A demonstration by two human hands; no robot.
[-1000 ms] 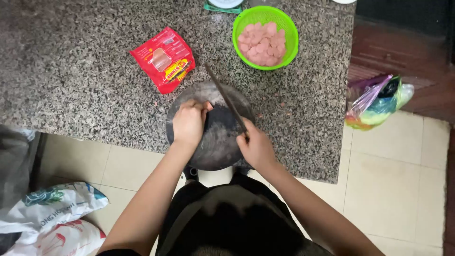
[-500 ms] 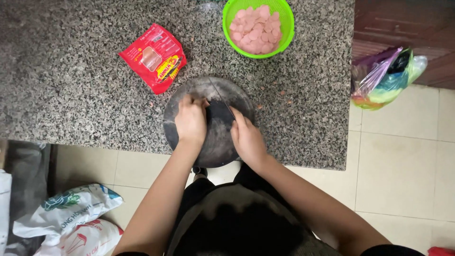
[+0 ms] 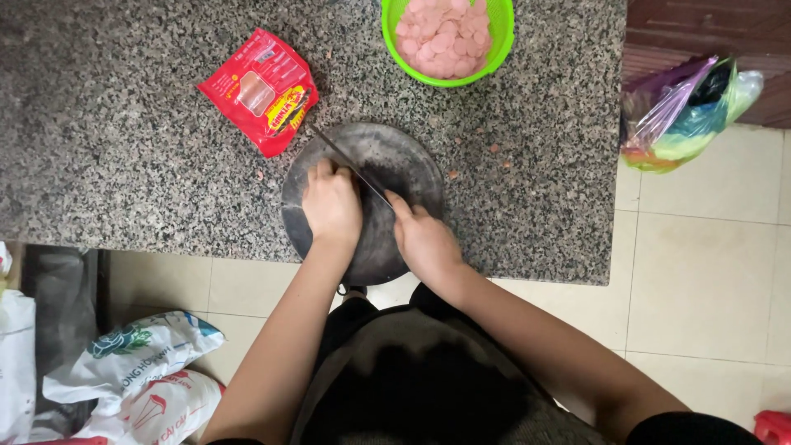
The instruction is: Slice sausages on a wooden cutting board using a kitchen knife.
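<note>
While my right hand (image 3: 426, 241) grips the knife (image 3: 350, 165) and my left (image 3: 331, 203) presses on the board (image 3: 412, 169), slices fill the bowl (image 3: 504, 37) at 1 o'clock; whatever is under my left hand is hidden.

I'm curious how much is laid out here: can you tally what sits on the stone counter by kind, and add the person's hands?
Round dark boards: 1
Knives: 1
Green baskets of pink slices: 1
Red packets: 1
Hands, left hand and right hand: 2
Total: 6
</note>
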